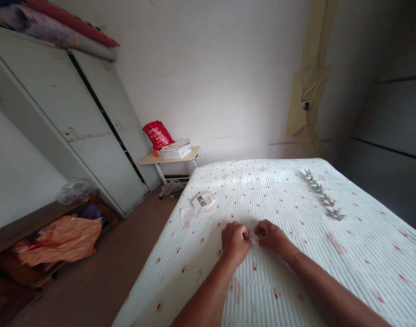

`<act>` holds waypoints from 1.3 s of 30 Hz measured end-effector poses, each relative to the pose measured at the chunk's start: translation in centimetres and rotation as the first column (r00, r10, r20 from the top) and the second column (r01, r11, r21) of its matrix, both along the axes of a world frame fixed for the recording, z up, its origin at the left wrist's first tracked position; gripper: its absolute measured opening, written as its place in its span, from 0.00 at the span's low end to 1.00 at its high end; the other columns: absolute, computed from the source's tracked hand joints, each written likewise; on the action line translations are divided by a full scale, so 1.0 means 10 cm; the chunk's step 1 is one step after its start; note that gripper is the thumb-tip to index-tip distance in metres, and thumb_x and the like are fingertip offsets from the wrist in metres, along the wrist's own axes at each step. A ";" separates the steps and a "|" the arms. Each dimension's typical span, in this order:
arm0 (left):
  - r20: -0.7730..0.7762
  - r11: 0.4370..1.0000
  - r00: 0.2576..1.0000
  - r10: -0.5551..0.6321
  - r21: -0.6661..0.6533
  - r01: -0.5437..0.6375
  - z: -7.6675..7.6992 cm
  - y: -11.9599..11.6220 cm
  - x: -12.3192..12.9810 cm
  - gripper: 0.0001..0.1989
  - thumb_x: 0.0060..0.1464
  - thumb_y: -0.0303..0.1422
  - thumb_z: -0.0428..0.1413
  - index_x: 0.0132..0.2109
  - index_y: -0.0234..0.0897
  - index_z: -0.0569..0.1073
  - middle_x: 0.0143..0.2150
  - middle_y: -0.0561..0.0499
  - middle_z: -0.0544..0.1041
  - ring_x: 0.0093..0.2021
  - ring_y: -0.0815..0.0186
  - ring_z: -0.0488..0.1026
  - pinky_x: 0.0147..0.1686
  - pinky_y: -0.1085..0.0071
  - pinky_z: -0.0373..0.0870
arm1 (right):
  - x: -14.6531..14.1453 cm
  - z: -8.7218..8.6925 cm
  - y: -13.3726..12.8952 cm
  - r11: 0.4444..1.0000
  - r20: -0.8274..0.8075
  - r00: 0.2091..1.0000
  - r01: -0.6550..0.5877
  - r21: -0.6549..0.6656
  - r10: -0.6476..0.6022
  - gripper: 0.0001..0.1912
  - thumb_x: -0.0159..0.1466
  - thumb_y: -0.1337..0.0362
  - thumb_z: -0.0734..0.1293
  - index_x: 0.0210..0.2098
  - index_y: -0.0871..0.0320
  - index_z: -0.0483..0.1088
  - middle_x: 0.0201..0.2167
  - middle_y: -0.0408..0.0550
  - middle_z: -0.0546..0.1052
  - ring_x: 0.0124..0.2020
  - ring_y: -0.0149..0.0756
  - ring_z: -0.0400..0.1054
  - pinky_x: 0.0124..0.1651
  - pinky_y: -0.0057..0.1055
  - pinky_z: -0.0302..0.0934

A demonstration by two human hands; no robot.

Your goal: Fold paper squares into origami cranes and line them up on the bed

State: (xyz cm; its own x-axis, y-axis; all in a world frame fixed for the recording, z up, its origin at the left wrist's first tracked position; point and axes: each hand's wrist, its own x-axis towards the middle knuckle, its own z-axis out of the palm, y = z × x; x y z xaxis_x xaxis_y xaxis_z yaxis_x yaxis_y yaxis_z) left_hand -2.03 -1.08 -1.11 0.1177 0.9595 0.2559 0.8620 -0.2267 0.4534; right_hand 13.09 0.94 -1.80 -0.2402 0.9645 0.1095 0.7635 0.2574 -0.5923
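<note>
Just above the mattress, my left hand (235,240) pinches one side of a small, pale folded piece of paper (253,235). On the opposite side, my right hand (272,237) has its fingers closed on the same piece. The fingers hide most of it, so its exact shape is unclear. To the left, beyond my left hand, lie printed paper pieces (203,200), some stacked and others spread flat. A line of small folded paper figures (319,193), looking like paper cranes, runs along the right part of the mattress.
The white ribbed mattress (272,290) with red specks fills the middle. Behind its left corner stands a small table (148,160) with a red bag (158,134) and a white box (177,151). A tall cabinet (102,150) and orange cloth (63,240) are at left.
</note>
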 end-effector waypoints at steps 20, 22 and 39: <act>-0.005 1.000 1.000 0.009 -0.018 -0.009 -0.01 0.01 0.01 0.04 0.40 0.25 0.56 0.26 0.39 0.71 0.29 0.55 0.72 0.36 0.67 0.66 0.36 0.72 0.57 | -0.07 0.06 -0.07 0.998 0.068 0.996 0.059 0.032 -0.062 0.07 0.48 0.73 0.63 0.27 0.59 0.68 0.30 0.47 0.71 0.33 0.34 0.65 0.35 0.27 0.55; -0.013 0.999 1.000 0.015 -0.032 -0.015 -0.02 0.02 0.01 0.04 0.40 0.26 0.56 0.26 0.39 0.71 0.30 0.55 0.72 0.36 0.67 0.66 0.37 0.72 0.57 | -0.07 0.06 -0.07 0.999 0.069 0.996 0.045 0.023 -0.047 0.09 0.47 0.75 0.62 0.27 0.59 0.68 0.31 0.47 0.71 0.34 0.33 0.65 0.36 0.26 0.55; -0.010 1.000 1.000 -0.005 -0.020 0.005 -0.05 0.02 -0.01 0.05 0.40 0.25 0.56 0.27 0.40 0.72 0.30 0.54 0.72 0.36 0.66 0.67 0.37 0.71 0.59 | -0.05 0.03 -0.04 0.999 0.041 0.999 0.033 0.012 -0.033 0.11 0.47 0.77 0.60 0.28 0.60 0.69 0.31 0.47 0.71 0.34 0.33 0.65 0.36 0.26 0.56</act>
